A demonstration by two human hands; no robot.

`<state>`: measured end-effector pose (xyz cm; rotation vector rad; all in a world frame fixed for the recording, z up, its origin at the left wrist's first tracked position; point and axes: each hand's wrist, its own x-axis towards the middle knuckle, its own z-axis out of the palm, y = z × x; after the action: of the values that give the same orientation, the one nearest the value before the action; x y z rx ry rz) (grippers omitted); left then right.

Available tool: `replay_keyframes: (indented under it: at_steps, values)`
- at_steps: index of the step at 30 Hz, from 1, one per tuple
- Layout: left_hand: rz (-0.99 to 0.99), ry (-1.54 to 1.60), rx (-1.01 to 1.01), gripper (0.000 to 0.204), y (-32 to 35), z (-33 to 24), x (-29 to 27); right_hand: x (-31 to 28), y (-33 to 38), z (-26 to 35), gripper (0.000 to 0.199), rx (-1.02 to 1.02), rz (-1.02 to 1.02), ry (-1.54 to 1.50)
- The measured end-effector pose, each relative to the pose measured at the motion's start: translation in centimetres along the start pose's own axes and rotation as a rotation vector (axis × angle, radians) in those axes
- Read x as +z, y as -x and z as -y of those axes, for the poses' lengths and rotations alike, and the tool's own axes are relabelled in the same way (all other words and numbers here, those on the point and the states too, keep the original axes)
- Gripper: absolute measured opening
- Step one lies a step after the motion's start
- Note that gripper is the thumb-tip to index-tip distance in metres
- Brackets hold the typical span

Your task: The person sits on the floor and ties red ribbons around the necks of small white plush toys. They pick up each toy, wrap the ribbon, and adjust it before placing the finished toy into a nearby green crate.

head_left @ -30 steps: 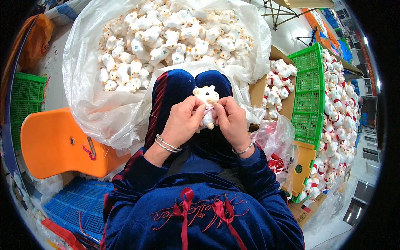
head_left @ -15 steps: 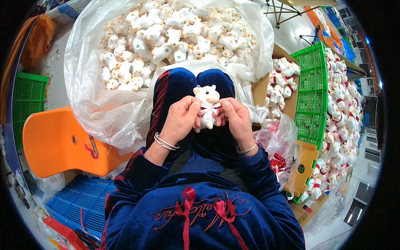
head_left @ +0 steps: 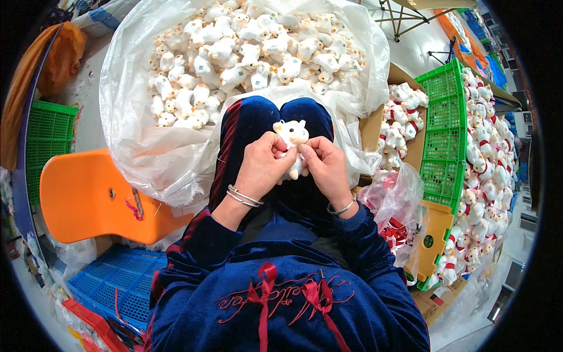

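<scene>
A small white plush animal point(head_left: 294, 132) with a cream muzzle and dark eye sits upright over my knees, facing up and a little right. My left hand point(head_left: 264, 164) is closed around its left side, thumb and forefinger pinched at the neck. From the other side my right hand point(head_left: 326, 167) pinches at the neck too, fingers curled in. The pale ribbon at the neck is mostly covered by my fingers. Below them the toy's white belly and one small foot show.
Ahead lies a large clear plastic bag point(head_left: 126, 138) heaped with plush animals point(head_left: 234, 56). To the right are a cardboard box point(head_left: 370, 132) of red-ribboned toys, a green crate point(head_left: 441, 141), and a plastic bag point(head_left: 399, 193) with red ribbons. An orange chair point(head_left: 88, 199) and blue crate point(head_left: 120, 281) stand left.
My fingers have closed in on the toy's neck, covering the pale bow that showed earlier. The surroundings have shifted slightly right in the view.
</scene>
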<state>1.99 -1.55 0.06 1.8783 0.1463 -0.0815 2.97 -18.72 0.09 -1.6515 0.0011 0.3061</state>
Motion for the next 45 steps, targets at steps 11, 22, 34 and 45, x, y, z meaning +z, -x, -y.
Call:
replay_keyframes:
  at_steps: [11, 22, 34, 45]
  values:
    - [-0.03, 0.016, 0.155, 0.015, 0.8, 0.0, 0.0, 0.2, 0.2, -0.4, 0.018, -0.096, -0.086, 0.15]
    - [0.052, -0.243, 0.123, 0.052, 2.7, -1.2, -1.3, -2.0, 1.0, -0.2, 0.015, -0.201, -0.081, 0.216]
    - [0.158, 0.439, -0.086, 0.06, 2.7, -0.1, -0.8, -0.7, 1.7, 3.2, 0.077, -0.172, 0.296, 0.06]
    - [0.458, 0.618, 0.042, 0.072, 2.9, -3.0, -3.8, -2.9, 3.2, 3.3, 0.082, 0.049, 0.659, -0.474]
